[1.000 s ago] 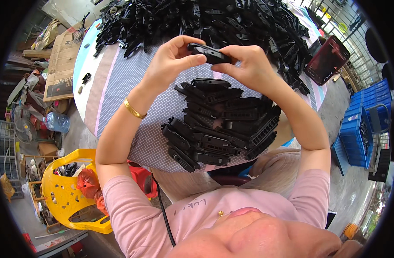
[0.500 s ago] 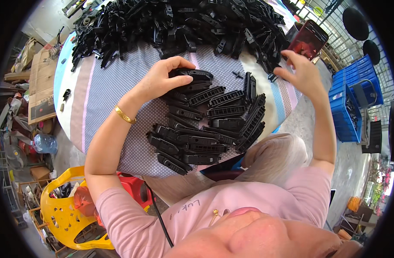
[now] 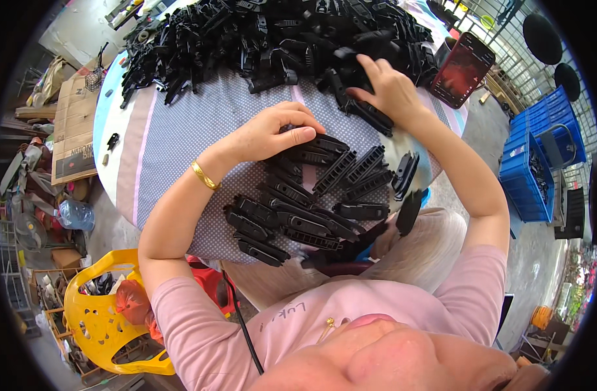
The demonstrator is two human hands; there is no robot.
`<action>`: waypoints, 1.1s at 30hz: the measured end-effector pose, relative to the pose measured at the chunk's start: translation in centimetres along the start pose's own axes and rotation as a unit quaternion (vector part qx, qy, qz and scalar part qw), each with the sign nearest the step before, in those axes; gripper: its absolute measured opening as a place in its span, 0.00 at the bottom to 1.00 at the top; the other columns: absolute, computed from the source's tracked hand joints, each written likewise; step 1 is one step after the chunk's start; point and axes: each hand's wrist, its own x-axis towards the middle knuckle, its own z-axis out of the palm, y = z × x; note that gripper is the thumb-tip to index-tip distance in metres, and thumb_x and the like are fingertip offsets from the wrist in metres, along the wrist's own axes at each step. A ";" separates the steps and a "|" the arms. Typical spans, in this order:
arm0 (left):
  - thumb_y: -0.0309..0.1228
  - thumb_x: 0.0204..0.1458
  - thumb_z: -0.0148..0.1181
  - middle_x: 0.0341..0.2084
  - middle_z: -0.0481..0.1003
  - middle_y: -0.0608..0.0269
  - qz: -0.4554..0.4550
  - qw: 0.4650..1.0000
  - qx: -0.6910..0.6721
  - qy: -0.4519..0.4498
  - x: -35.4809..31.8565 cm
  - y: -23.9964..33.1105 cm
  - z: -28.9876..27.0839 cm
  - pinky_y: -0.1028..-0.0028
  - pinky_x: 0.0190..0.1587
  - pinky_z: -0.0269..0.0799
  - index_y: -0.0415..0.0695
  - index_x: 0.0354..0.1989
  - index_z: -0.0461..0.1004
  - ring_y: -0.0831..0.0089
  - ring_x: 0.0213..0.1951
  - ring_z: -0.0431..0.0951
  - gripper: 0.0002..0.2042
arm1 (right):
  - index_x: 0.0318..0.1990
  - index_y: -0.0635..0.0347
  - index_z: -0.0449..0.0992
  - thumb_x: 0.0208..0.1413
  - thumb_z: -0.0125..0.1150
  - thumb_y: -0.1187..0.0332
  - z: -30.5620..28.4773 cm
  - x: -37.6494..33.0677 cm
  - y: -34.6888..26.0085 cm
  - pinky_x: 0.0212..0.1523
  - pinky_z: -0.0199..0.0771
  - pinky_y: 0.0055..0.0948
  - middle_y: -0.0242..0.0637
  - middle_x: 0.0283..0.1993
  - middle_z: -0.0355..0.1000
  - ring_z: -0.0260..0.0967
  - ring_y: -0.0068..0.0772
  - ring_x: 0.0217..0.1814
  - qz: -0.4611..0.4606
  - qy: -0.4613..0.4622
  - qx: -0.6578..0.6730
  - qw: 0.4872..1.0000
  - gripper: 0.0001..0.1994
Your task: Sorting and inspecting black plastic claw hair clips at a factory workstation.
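Note:
My left hand [image 3: 282, 133] is closed on a long black plastic part [image 3: 331, 144], thumb and fingers over its end, at the far side of a loose group of similar parts. Some are smooth-backed, like one curved black piece [image 3: 315, 216]; others show a ladder-like slotted side, as on a slotted black piece [image 3: 365, 164]. My right hand [image 3: 395, 91] is spread at the front of a big heap of black parts [image 3: 214, 42], thumb and fingers apart. Under its thumb lies a tilted black part [image 3: 370, 116]. A dark oval part [image 3: 409, 213] is at the table's near edge, above my lap.
A dotted, striped cloth covers the round table [image 3: 181, 137]. A phone [image 3: 463, 70] leans at the right beside the heap. Blue crates [image 3: 526, 169] stand right of the table, a yellow plastic chair [image 3: 93, 319] at the lower left, and a cardboard box [image 3: 73, 130] at the far left.
My right hand has swung left from near the phone to the front of the heap. Parts on the right of the near group have slid toward the table's edge. My left hand shifted slightly right.

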 end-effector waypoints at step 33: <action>0.24 0.40 0.55 0.32 0.69 0.57 0.062 0.912 0.361 0.185 9.7 -0.8 1.3 0.69 0.40 0.69 0.40 0.31 0.76 0.62 0.38 0.70 0.08 | 0.39 0.59 0.75 0.53 0.55 0.59 1.5 5.9 1.6 0.33 0.71 0.32 0.43 0.29 0.74 0.72 0.44 0.30 0.067 0.104 0.309 0.943 0.13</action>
